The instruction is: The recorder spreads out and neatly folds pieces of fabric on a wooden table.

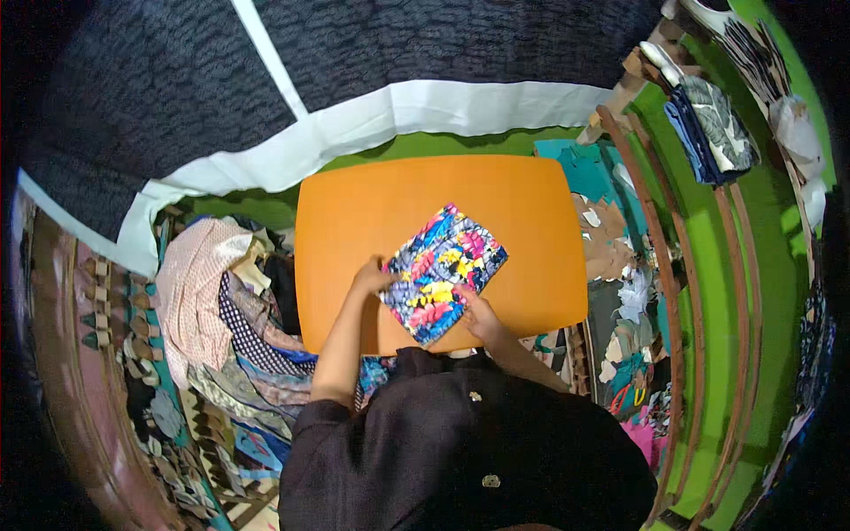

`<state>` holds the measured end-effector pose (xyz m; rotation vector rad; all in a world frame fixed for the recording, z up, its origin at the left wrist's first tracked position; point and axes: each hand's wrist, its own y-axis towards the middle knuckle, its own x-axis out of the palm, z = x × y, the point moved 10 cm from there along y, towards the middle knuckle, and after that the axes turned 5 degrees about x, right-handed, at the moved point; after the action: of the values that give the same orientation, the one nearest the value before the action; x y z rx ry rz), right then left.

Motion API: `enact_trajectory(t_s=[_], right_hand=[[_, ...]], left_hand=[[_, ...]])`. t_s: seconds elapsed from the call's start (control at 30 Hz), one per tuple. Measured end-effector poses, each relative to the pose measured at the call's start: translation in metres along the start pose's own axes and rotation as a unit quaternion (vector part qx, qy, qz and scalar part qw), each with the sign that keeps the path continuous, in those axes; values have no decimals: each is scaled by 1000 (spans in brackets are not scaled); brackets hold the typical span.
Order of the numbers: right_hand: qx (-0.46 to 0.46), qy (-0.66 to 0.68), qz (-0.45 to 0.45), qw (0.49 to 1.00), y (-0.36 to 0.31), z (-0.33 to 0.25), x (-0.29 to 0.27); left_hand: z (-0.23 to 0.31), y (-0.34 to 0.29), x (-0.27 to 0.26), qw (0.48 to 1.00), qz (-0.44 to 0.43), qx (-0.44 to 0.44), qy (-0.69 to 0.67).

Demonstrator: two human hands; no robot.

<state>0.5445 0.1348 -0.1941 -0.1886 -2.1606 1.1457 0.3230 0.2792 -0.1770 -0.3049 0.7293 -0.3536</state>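
A folded piece of floral cloth (447,270), printed in blue, pink, yellow and white, lies at a slant on the orange table (372,195). At its left edge is my left hand (374,276), fingers closed over the border of the cloth. My right hand (478,311) grips the lower right edge, its thumb lying on top of the print. The undersides of the fingers are hidden beneath the fabric.
Left of the table sits a heap of crumpled fabrics (208,292). Folded garments (708,128) rest on a wooden rack (651,230) at the right. Scraps (611,239) and red-handled scissors (620,398) lie beside the table. A dark curtain (443,44) hangs behind.
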Motion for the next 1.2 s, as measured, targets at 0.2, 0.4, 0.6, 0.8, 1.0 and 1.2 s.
enact_trajectory(t_s=[0.2,0.4,0.6,0.8,1.0,1.2], right_hand=[[-122,61,-58,989,25,-23,18],[-249,65,-62,964,-26,-81,57],[-376,120,-10,919,-83,-117,46],[-493,188,-74,846,-165,-176,45],[-588,236,-54,772,-272,-246,10],[-612,207,-36,763,-320,-336,-58]], left_hand=[[0,-20,39,933,-215,29,-288],[32,-19,27,875,-262,-22,-407],[115,1,16,823,-314,86,-465],[243,-13,-1,637,-435,249,-586],[370,-59,16,388,-599,429,-553],[473,-45,63,632,-446,333,-539]])
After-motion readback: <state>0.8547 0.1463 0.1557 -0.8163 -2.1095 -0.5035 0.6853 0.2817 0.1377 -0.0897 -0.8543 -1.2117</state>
